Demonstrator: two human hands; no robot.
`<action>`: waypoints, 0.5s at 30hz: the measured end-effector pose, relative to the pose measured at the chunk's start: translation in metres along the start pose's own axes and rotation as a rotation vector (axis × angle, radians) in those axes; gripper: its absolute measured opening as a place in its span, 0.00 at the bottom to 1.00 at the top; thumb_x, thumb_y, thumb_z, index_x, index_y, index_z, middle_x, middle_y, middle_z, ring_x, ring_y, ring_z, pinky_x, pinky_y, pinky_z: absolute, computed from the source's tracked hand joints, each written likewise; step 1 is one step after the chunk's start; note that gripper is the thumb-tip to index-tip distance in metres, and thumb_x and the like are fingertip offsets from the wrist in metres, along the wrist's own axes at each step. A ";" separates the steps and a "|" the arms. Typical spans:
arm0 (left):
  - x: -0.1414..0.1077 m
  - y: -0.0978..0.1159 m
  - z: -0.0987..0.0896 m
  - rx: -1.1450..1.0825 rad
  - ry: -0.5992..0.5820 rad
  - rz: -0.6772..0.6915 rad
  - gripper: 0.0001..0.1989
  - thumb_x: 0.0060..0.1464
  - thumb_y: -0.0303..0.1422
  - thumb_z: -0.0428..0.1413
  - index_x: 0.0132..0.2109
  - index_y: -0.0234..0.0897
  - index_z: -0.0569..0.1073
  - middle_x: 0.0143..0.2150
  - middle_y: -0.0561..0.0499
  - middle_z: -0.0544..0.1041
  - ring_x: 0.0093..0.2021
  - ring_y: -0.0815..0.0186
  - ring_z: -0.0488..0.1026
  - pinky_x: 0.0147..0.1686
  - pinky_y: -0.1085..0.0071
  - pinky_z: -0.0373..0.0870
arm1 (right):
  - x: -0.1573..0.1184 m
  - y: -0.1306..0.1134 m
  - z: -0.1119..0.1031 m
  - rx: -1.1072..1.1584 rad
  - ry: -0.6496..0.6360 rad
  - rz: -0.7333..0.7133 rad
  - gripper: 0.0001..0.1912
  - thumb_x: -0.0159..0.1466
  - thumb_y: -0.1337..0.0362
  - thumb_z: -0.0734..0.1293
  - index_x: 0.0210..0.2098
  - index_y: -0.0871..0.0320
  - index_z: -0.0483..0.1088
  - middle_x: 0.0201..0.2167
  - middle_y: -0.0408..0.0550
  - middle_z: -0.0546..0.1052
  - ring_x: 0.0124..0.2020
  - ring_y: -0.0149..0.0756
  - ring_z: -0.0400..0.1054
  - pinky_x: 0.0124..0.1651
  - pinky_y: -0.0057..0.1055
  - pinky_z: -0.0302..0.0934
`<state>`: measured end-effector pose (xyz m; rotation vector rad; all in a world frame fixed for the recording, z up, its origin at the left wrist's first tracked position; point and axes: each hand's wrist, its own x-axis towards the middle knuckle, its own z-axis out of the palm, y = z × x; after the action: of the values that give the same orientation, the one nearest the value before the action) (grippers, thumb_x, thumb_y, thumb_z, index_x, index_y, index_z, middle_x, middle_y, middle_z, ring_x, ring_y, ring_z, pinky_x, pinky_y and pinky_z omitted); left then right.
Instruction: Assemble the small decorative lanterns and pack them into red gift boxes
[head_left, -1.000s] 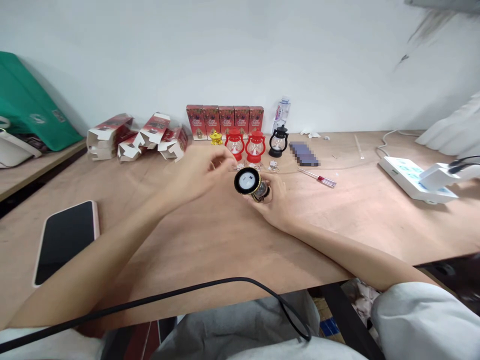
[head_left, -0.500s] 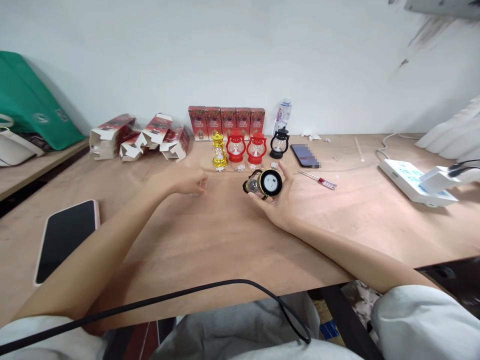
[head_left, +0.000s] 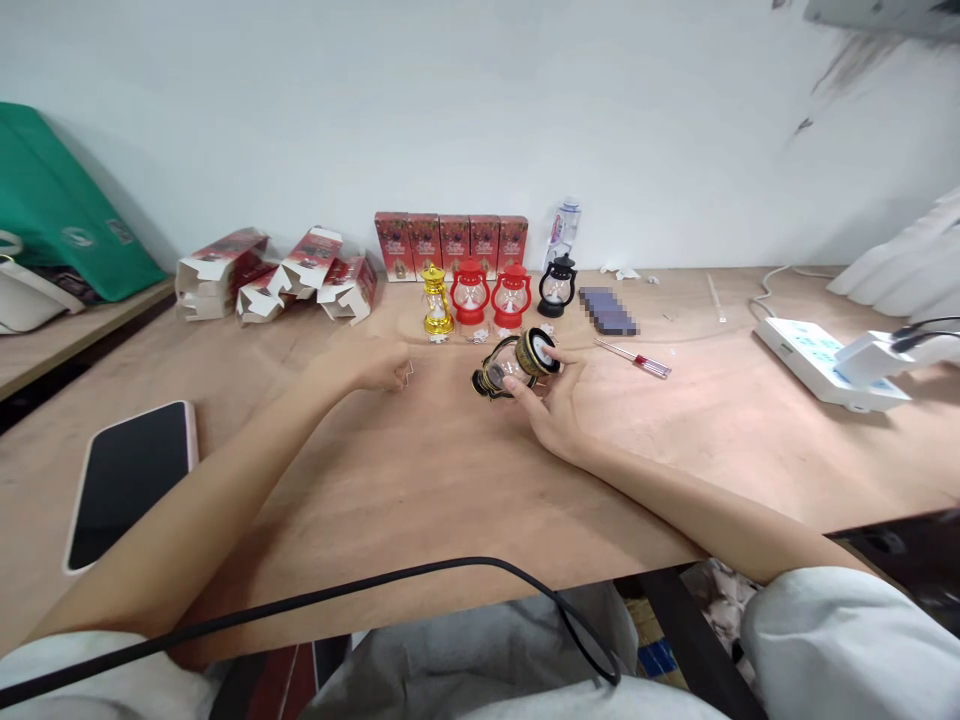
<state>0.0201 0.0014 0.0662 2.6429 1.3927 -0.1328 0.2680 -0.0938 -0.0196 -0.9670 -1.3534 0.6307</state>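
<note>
My right hand (head_left: 559, 410) is closed around a small black-and-gold lantern (head_left: 510, 365) with a clear globe. The lantern lies tilted on its side above the table, its round base with a white disc facing right and its top pointing left; one fingertip touches the base. In the pinched fingers of my left hand (head_left: 379, 365) is a thin bent wire (head_left: 409, 374), held low over the wood. Behind both hands stand a gold lantern (head_left: 436, 302), two red lanterns (head_left: 470, 295) and a black lantern (head_left: 557, 287), with small pale pieces (head_left: 480, 336) in front of them.
Several red boxes (head_left: 454, 245) stand along the wall, and opened boxes (head_left: 289, 275) lie to their left. A screwdriver (head_left: 636, 359), a phone (head_left: 607, 310) and a power strip (head_left: 821, 365) are on the right. Another phone (head_left: 131, 485) lies by my left forearm. A black cable (head_left: 375, 580) crosses in front.
The lantern in my right hand has turned, so its base now points more to the right and its globe shows. My left hand has barely shifted, still pinching the wire.
</note>
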 end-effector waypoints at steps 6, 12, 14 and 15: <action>-0.005 0.018 -0.007 0.186 -0.093 -0.058 0.08 0.36 0.26 0.54 0.15 0.37 0.64 0.18 0.50 0.66 0.21 0.67 0.59 0.25 0.69 0.49 | 0.002 -0.001 -0.002 -0.081 0.016 -0.068 0.22 0.61 0.48 0.67 0.47 0.51 0.56 0.39 0.47 0.72 0.42 0.37 0.72 0.43 0.37 0.71; -0.005 0.020 -0.005 0.200 -0.072 -0.091 0.05 0.37 0.27 0.56 0.18 0.37 0.69 0.19 0.48 0.69 0.27 0.62 0.66 0.27 0.70 0.56 | 0.004 0.001 -0.003 -0.047 -0.018 -0.002 0.23 0.61 0.49 0.67 0.50 0.51 0.59 0.39 0.46 0.75 0.41 0.38 0.72 0.44 0.38 0.69; -0.006 0.017 -0.001 0.158 -0.022 -0.091 0.06 0.38 0.27 0.57 0.18 0.36 0.69 0.21 0.46 0.70 0.31 0.58 0.69 0.31 0.68 0.60 | 0.006 -0.001 -0.004 -0.024 -0.017 -0.012 0.24 0.61 0.50 0.67 0.52 0.51 0.58 0.41 0.47 0.75 0.42 0.37 0.72 0.46 0.39 0.68; -0.007 0.017 0.002 0.093 0.018 -0.080 0.06 0.39 0.26 0.57 0.18 0.35 0.69 0.22 0.45 0.71 0.33 0.56 0.71 0.33 0.66 0.61 | 0.007 -0.002 -0.004 -0.012 -0.014 -0.017 0.25 0.61 0.50 0.67 0.53 0.51 0.57 0.42 0.47 0.75 0.42 0.37 0.72 0.47 0.39 0.68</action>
<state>0.0303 -0.0140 0.0670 2.6688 1.5351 -0.1884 0.2726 -0.0894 -0.0141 -0.9617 -1.3778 0.6179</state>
